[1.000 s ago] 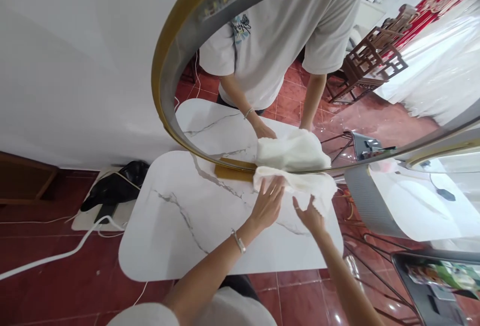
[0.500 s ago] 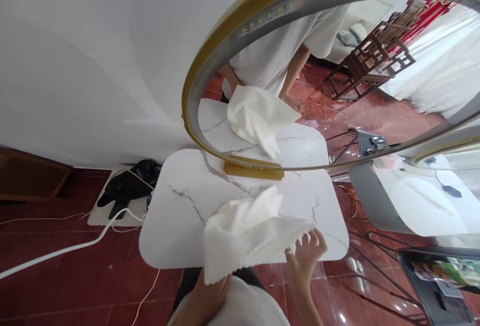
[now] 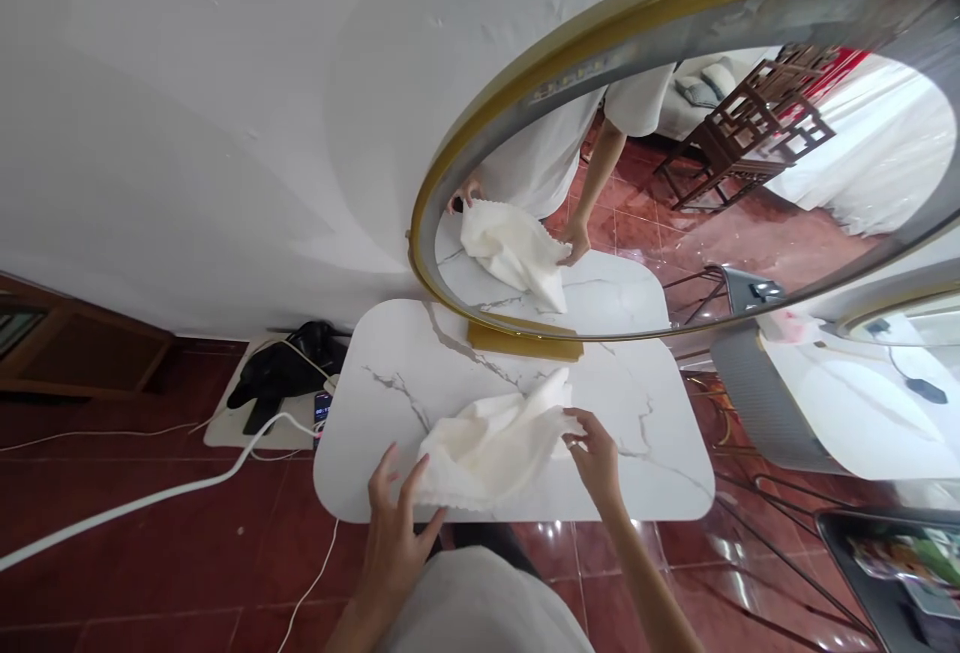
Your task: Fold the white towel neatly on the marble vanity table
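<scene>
A crumpled white cloth (image 3: 491,453) with a scalloped edge lies in folds on the white marble-patterned tabletop (image 3: 367,413). My left hand (image 3: 394,528) is at the cloth's left front edge, fingers spread apart, and its thumb and index finger are close to the fabric. At the right end, my right hand (image 3: 596,458) pinches an edge of the cloth between thumb and fingers. The mirror repeats both hands and the cloth.
A round gold-framed mirror (image 3: 517,318) stands over the back of the table on a gold base (image 3: 525,341). A black bag (image 3: 289,368), a phone (image 3: 322,407) and a white cable (image 3: 187,483) are to the left. Another white table (image 3: 847,403) and a dark tray-like surface (image 3: 862,563) are at right.
My left hand has come up from under the cloth to its left edge, fingers spread. My right hand has moved in and pinches the cloth, which now lies lower and more gathered.
</scene>
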Demonstrator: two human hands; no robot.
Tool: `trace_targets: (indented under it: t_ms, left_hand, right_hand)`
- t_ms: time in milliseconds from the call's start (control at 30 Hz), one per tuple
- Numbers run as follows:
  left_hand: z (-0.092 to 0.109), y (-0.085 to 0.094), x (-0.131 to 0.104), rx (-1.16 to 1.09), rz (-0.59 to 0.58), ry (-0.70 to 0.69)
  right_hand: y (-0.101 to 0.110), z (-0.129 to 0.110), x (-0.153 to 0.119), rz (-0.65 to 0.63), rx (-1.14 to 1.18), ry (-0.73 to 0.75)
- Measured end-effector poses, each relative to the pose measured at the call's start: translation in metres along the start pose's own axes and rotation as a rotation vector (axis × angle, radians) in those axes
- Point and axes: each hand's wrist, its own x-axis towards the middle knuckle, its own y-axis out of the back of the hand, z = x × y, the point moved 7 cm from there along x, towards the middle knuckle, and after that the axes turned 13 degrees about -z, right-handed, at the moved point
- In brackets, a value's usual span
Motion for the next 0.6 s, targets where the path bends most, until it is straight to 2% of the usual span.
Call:
trace_targets:
  t_ms: [67, 133, 267, 367, 500, 600]
  left_hand:
    - [0.001, -0.004, 0.011, -0.036, -0.071, -0.044]
    - [-0.004, -0.006, 0.019, -0.113, -0.119, -0.065]
    - [-0.023, 0.002, 0.029, -0.245, -0.102, 0.002]
    - [-0.029, 0.01, 0.033, -0.264, -0.069, -0.007]
    - [-0.031, 0.016, 0.034, -0.21, -0.068, -0.044]
    - [-0.033, 0.015, 0.031, -0.171, -0.087, -0.033]
  right_hand:
    - [0.01, -0.006, 0.005, 0.059, -0.028, 0.054]
    - [0.013, -0.011, 0.01, 0.046, 0.009, 0.107]
    - [0.004, -0.012, 0.016, -0.081, 0.226, 0.117]
    - [-0.002, -0.013, 0.017, -0.118, 0.239, 0.14]
    - [-0.009, -0.007, 0.019, -0.18, 0.182, 0.09]
    - [-0.009, 0.0, 0.021, -0.18, 0.151, 0.013]
